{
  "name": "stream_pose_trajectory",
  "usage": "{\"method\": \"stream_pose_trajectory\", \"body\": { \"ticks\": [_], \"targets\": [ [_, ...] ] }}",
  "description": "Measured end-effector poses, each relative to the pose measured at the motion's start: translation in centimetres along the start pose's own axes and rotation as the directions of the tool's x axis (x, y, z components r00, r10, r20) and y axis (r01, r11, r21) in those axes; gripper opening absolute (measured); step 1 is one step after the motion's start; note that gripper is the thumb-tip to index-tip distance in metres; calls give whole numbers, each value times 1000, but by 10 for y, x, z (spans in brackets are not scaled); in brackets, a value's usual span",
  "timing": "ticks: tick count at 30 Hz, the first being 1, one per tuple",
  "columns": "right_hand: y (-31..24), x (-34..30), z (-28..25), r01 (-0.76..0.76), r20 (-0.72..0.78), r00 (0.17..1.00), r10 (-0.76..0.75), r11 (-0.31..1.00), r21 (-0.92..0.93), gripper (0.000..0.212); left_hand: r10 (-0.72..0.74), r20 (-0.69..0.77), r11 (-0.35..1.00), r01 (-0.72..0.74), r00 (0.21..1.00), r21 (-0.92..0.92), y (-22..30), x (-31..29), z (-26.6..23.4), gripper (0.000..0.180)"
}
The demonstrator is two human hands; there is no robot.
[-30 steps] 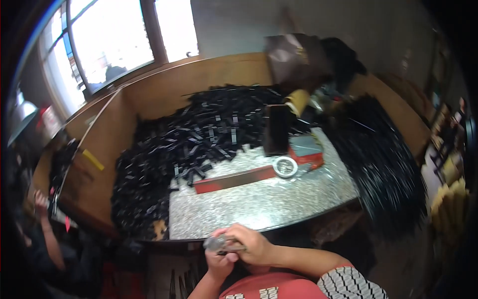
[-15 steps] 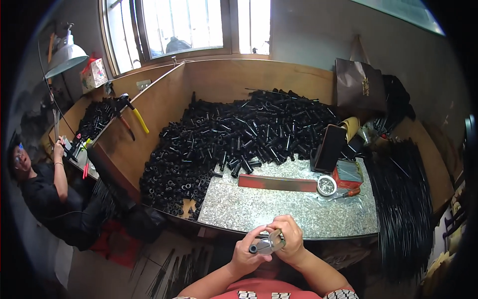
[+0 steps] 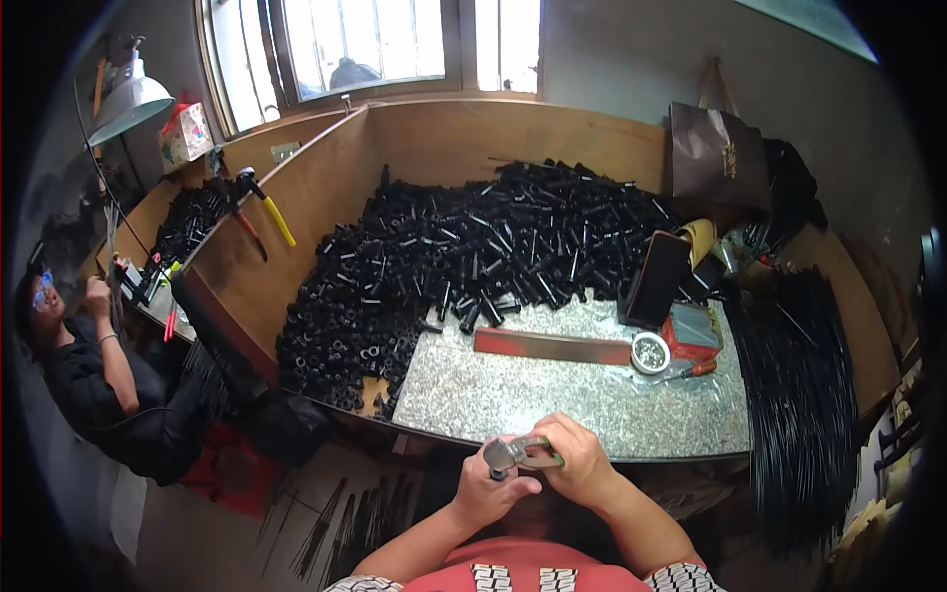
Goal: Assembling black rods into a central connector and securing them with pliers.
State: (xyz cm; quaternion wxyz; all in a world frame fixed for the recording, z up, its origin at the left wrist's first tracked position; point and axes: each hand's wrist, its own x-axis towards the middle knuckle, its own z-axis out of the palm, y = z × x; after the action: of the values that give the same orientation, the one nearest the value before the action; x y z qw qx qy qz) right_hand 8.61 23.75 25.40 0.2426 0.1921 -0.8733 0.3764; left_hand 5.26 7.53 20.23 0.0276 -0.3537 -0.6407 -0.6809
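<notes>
Just in front of the table's near edge, both my hands are raised close together. My right hand is wrapped round a pair of metal pliers with a bit of green on the handle. The broad silver head of the pliers reaches across to my left hand. Between the fingers of my left hand is a short black tube, its end right below the pliers' head. Whether the jaws grip the tube, I cannot tell. My left thumb points toward my right hand.
A speckled slab carries a red-grey bar, a bowl of small parts, an orange-handled screwdriver and a phone. Black tubes heap behind; thin black rods hang right. A co-worker sits left.
The pliers have turned and shifted left, so their head now lies over the tube's end. My left hand has moved slightly. The co-worker's hand has moved back toward their body.
</notes>
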Motion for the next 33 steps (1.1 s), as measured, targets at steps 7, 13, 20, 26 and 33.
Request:
{"method": "stream_pose_trajectory", "body": {
  "ticks": [7,13,20,26,33],
  "targets": [
    [-7,2,5,-51,-82,994,69,979,199,15,-59,-88,996,65,994,65,-1,5,-5,71],
    [-9,-11,21,-126,15,992,128,932,340,9,-179,-42,983,177,983,-53,9,4,-8,86],
    [-14,-15,28,-109,20,993,113,883,457,10,-106,-31,994,105,994,-41,11,0,-8,88],
    [-10,-17,29,-119,40,993,112,920,375,11,-137,25,990,137,990,-25,13,0,-13,90],
    [-16,-5,24,-15,43,999,1,949,316,33,-97,-7,995,97,995,30,16,3,-13,86]
  ]
}}
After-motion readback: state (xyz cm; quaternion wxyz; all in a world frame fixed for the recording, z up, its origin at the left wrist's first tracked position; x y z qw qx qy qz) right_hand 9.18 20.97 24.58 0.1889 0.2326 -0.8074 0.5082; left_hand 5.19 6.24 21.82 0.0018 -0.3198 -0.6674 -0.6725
